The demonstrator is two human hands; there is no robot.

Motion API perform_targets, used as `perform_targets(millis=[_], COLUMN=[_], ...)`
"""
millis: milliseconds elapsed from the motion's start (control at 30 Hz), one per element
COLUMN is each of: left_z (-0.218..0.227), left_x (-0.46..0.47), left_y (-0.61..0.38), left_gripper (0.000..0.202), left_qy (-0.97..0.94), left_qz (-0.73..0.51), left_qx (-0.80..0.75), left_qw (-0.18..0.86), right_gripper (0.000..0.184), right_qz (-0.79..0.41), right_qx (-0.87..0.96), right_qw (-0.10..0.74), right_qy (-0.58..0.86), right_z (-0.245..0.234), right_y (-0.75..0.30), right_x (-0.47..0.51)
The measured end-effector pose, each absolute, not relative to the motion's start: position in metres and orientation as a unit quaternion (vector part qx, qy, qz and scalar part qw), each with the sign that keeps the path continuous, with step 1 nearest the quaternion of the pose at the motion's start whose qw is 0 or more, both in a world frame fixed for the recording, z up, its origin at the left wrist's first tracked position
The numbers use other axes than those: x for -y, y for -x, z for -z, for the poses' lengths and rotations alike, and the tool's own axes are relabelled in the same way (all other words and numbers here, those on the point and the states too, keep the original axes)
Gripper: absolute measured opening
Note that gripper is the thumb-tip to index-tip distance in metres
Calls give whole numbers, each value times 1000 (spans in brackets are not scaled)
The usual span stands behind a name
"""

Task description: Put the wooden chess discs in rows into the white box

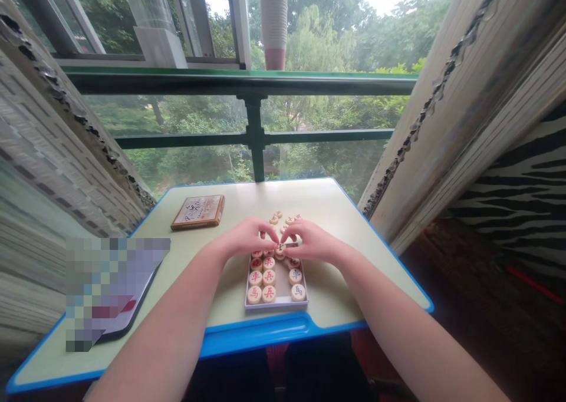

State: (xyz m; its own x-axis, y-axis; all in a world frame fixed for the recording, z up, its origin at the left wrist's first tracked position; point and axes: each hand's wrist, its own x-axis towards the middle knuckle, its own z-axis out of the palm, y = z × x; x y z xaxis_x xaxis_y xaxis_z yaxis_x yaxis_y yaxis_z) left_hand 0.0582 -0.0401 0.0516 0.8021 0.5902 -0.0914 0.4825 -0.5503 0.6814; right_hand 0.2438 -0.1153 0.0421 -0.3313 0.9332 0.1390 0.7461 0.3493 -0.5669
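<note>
Pale wooden xiangqi pieces [269,278] in rows just below the fingertips, packed into a shallow white tray [276,306], with red and dark characters facing up. Left hand [247,238] and right hand [312,241] low over the tray's far end, fingers [264,232] curled down and closed inward, tips almost meeting. Right between those fingertips, one small piece [280,250], apparently tilted; whether gripped, and by which hand, impossible to tell from this view. Just beyond the fingers, more loose pieces [283,219] lying on the desk, close together. Well left of the fingers, a flat wooden box [197,211] with calligraphy on its lid; nearer and farther left, a pixelated item [115,290], unreadable. Beneath everything, a pale green desk top [318,201] edged in blue.

Main risk: a slip of the small, smooth piece from too light a pinch, then a drop into the tray and neighbouring pieces jolted out of line. Also possible: a loose piece nudged by a knuckle or wrist, then rolling on its rim across the desk and over the edge.
</note>
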Motion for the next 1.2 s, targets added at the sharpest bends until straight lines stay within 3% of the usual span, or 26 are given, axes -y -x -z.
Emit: perform_targets(millis=[400,1200], left_z=[-53,-57], left_x=[42,47], left_y=[-61,-62], left_gripper=[25,24], left_qy=[-880,-873], left_qz=[-103,-75], left_qx=[-296,-276], left_qw=[358,394], right_gripper=[17,19], right_qz=[-176,-241], right_qx=[794,768], right_qw=[221,212], right_qy=[538,555], right_z=[-42,-45], right_y=[-240,-237], right_x=[117,116])
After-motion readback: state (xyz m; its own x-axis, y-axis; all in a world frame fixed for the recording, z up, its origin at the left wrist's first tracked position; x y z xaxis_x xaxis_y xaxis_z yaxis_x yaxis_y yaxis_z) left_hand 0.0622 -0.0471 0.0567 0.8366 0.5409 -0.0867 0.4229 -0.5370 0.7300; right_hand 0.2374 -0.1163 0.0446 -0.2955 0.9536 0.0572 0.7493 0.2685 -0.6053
